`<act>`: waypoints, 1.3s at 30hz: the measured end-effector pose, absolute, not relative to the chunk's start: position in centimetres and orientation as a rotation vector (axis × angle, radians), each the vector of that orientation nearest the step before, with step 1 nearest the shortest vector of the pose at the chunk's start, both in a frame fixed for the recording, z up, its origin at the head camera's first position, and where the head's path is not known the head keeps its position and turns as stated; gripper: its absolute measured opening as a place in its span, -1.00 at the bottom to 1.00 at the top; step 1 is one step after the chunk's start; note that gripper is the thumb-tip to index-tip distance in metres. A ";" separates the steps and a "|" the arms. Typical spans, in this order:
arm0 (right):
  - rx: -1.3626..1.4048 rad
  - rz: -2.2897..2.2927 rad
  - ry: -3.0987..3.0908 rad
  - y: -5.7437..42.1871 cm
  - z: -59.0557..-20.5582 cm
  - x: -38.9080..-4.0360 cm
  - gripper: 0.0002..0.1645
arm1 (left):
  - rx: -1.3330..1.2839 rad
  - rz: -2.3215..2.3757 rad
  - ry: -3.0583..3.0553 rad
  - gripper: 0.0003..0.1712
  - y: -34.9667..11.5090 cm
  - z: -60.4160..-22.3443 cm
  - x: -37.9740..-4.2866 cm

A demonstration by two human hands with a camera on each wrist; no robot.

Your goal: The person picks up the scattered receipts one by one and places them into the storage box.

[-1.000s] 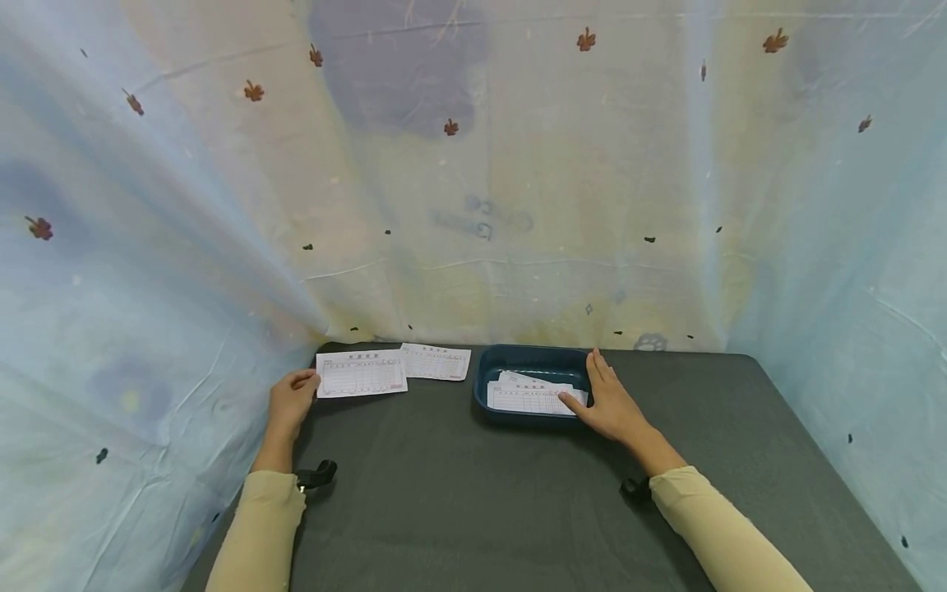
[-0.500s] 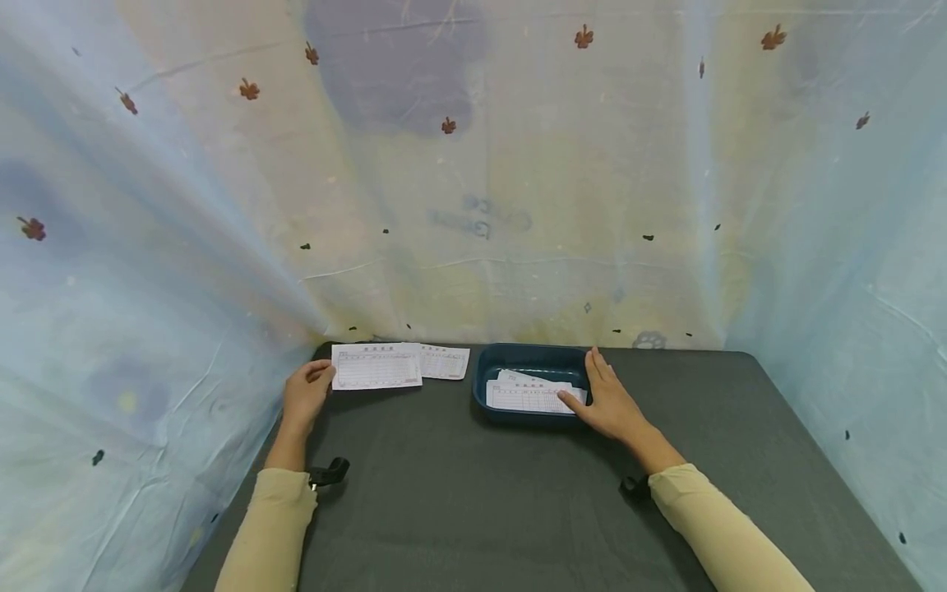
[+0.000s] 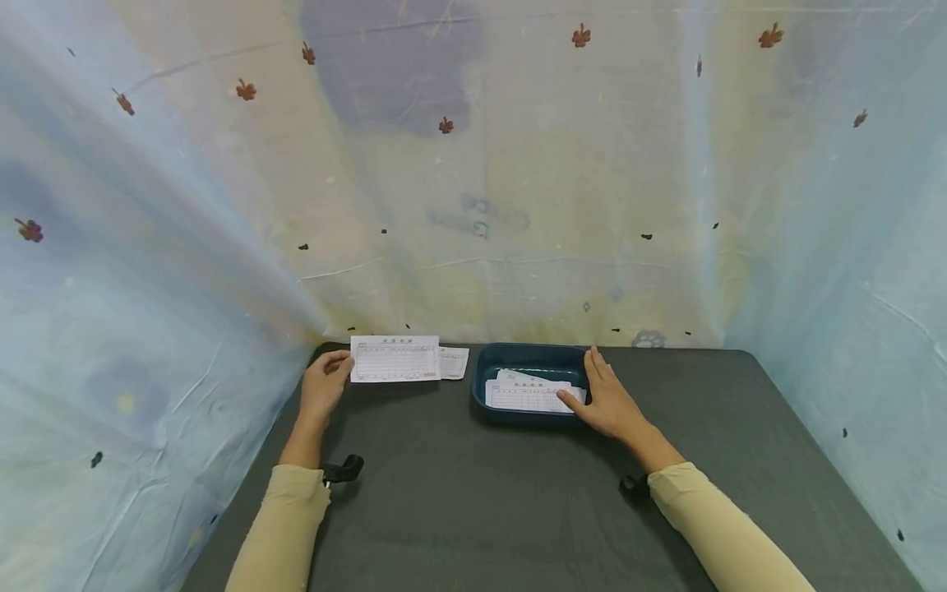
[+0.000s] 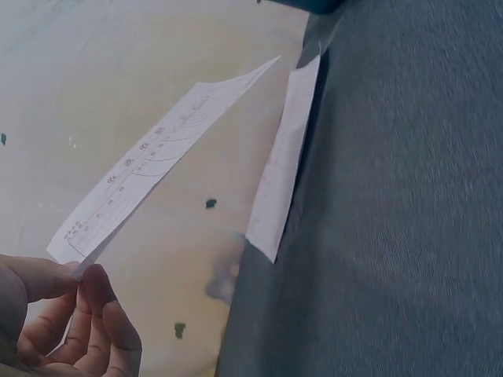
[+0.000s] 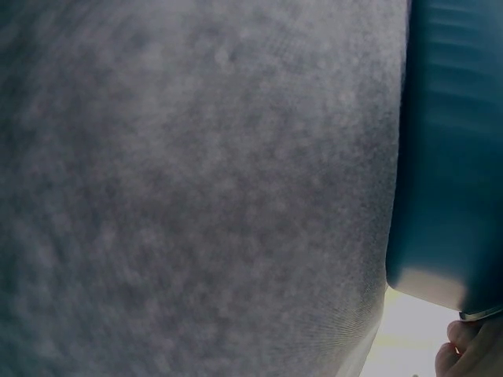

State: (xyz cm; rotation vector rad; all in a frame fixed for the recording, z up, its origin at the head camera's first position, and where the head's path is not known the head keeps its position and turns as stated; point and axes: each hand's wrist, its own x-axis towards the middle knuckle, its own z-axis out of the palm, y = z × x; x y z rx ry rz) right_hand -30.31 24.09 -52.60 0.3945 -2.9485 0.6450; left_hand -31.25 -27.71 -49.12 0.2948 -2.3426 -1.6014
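Note:
In the head view, my left hand (image 3: 324, 383) pinches a white printed form slip (image 3: 394, 359) by its left end. The left wrist view shows thumb and fingertips at the corner of this slip (image 4: 134, 169), which is raised above the table. A second printed slip (image 3: 453, 363) lies behind it on the table, partly covered in the head view. My right hand (image 3: 608, 403) rests at the right side of a dark blue tray (image 3: 528, 353), fingers extended along the rim and thumb reaching over the slips (image 3: 524, 398) stacked inside.
A dark grey cloth covers the table (image 3: 473, 501). Right behind its far edge hangs a pale patterned curtain (image 3: 518, 181), which also closes in both sides. A black wrist mount (image 3: 344, 469) sticks out beside my left forearm.
My left hand has moved right and a little farther back with its slip, which now overlaps more of the slip on the table. My right hand has stayed at the tray.

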 end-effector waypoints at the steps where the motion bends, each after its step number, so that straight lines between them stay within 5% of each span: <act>1: 0.394 0.646 -2.949 24.1 -52.6 -30.3 0.35 | 0.287 -1.607 -2.342 -0.58 -27.5 -49.1 -31.3; 39: 0.394 0.675 -2.946 24.2 -52.6 -30.2 0.37 | 0.122 -1.755 -2.273 -0.62 -21.3 -46.7 -31.8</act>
